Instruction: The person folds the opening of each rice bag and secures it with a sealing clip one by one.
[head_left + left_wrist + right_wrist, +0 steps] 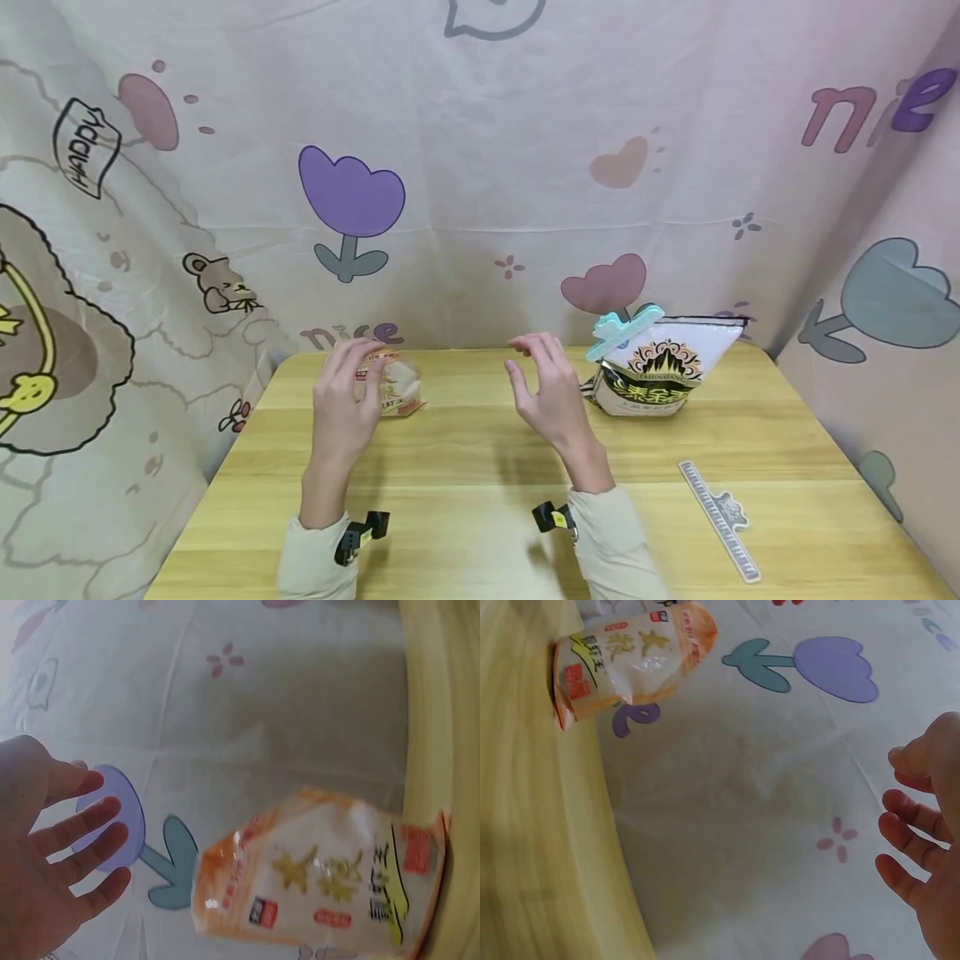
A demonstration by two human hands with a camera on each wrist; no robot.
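My left hand (348, 400) is raised over the left part of the table, fingers loosely bent and nothing in them. In the head view it overlaps an orange and white food bag (401, 385), which stands near the back edge; the left wrist view shows the bag (322, 877) apart from the fingers. My right hand (551, 392) hovers right of the middle, relaxed and holding nothing. Beyond it on the right stands a white, black and gold bag (660, 367), its top corner folded over and pinched by a teal clip (622, 329).
A long grey-white sealing clip (720, 521) lies flat on the wooden table (450, 533) at the front right. A printed cloth (480, 167) hangs behind the table and along its sides. Dark cameras are strapped to both wrists.
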